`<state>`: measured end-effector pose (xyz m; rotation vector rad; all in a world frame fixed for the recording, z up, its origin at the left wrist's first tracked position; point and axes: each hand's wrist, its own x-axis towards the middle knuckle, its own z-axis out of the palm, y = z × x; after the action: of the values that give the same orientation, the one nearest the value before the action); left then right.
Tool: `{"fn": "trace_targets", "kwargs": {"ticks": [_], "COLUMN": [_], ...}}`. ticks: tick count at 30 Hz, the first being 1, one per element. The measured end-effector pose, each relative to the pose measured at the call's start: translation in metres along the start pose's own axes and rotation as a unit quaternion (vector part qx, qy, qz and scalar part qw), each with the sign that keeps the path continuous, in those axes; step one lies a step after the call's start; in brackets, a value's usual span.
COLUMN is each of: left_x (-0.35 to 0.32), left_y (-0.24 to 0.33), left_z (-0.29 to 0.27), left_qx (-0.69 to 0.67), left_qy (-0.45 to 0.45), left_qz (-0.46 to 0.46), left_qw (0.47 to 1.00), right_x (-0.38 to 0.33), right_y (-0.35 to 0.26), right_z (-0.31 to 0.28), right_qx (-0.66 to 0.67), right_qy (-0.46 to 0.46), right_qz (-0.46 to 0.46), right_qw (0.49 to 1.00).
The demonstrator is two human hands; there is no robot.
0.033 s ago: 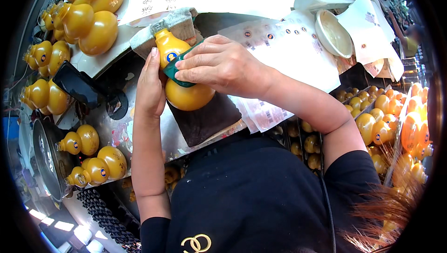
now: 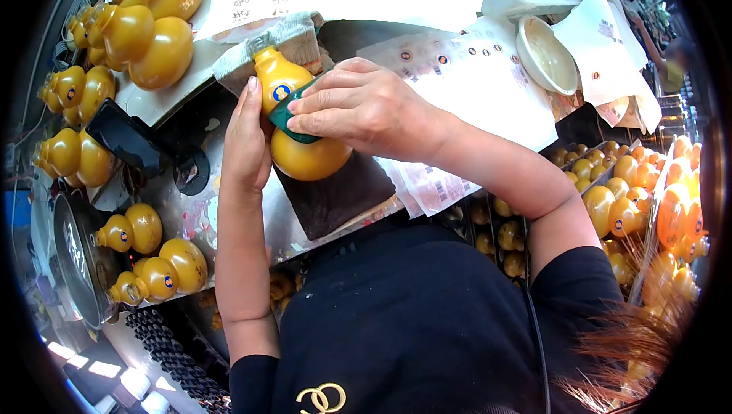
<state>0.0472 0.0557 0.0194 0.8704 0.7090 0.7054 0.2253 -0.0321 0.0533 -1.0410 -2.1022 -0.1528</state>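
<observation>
Yellow gourd bottle (image 2: 305, 156): left hand (image 2: 245, 143) flat against it, right hand (image 2: 358, 105) pressing green label (image 2: 286, 113).
Ten o'clock: bottle pile (image 2: 145, 25).
Two o'clock: bowl (image 2: 545, 56).

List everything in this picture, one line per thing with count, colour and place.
Held gourd bottle: one, amber, green band round its waist, lying on a dark mat.
Loose gourd bottles: many, amber, piled at the left.
Crated gourd bottles: many, amber and orange, at the right.
Sticker sheets: several, white, behind the hands.
Bowl: one, cream, upper right.
Phone: one, black, at the left.
Left hand: steadies the bottle's left side.
Right hand: fingers press the band.
</observation>
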Motion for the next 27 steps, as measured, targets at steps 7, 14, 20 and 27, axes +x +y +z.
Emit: {"fn": "trace_targets", "kwargs": {"ticks": [7, 14, 20, 27], "left_x": [-0.001, -0.010, -0.010, -0.002], "left_y": [0.001, -0.004, -0.005, 0.009], "left_z": [0.003, 0.008, 0.005, 0.017], "left_qx": [-0.007, 0.118, 0.131, 0.052], "left_qy": [-0.023, -0.036, -0.036, -0.007], "left_qz": [0.023, 0.087, 0.081, 0.020], "left_qw": [0.999, 0.989, 0.987, 0.998], "right_x": [0.003, 0.018, 0.028, 0.036], "right_y": [0.003, 0.011, 0.032, 0.032], "right_z": [-0.015, -0.007, 0.001, -0.003], "right_qx": [0.111, 0.169, 0.108, 0.089], "right_qy": [-0.060, 0.021, -0.035, -0.039], "right_qz": [0.087, 0.266, 0.254, 0.266], "right_qw": [0.988, 0.949, 0.960, 0.959]}}
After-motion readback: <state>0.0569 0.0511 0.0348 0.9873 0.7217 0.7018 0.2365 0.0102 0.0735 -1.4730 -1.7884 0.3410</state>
